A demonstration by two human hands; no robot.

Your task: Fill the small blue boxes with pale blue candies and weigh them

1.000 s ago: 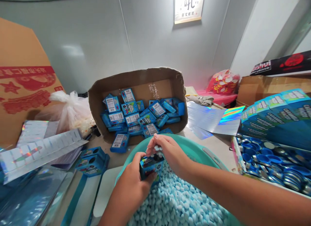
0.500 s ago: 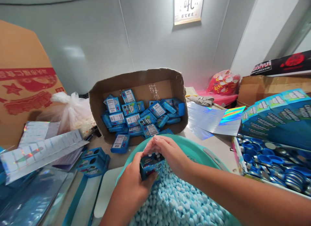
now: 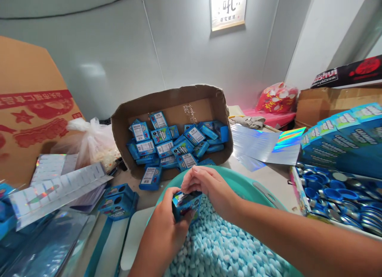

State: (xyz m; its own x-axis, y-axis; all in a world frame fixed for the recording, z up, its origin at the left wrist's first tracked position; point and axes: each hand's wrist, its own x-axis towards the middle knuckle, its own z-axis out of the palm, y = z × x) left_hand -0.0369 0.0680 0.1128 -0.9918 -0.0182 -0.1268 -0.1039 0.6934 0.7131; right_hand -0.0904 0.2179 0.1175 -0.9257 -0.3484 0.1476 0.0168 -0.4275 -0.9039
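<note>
Blue printed carton, the small box (image 3: pixel 182 206), is clamped in the person's left hand (image 3: pixel 167 221), thumb on the near side, fingers round the far side. Right hand (image 3: pixel 215 191) is cupped over the top of the small box, fingers bent; can't tell if anything is inside the palm. Hands are close together at the box, which is above the near-left part of a teal tub (image 3: pixel 228 173). Tub holds lots of pale blue pellets (image 3: pixel 227 245).

Behind the tub: brown cardboard box (image 3: pixel 197 95), open side facing the person, with a jumbled pile of blue packs (image 3: pixel 161 134) inside. One more pack (image 3: pixel 150 178) leans at its front left edge.

Left side: two blue boxes with round dark holes (image 3: pixel 117 205), side by side at the far end of a long blue tray (image 3: pixel 100 249); white slab (image 3: pixel 135 237) just beside the tray; shiny printed strips (image 3: pixel 59 193); knotted clear bag (image 3: pixel 92 144); big orange carton (image 3: pixel 30 76).

Right side: silvery sheets (image 3: pixel 253 144) flat on the table, blue-and-silver round caps (image 3: pixel 336 194) heaped in a shallow box, row of blue-green cartons (image 3: pixel 343 140) behind them. Red patterned bag (image 3: pixel 276 99) further back.
</note>
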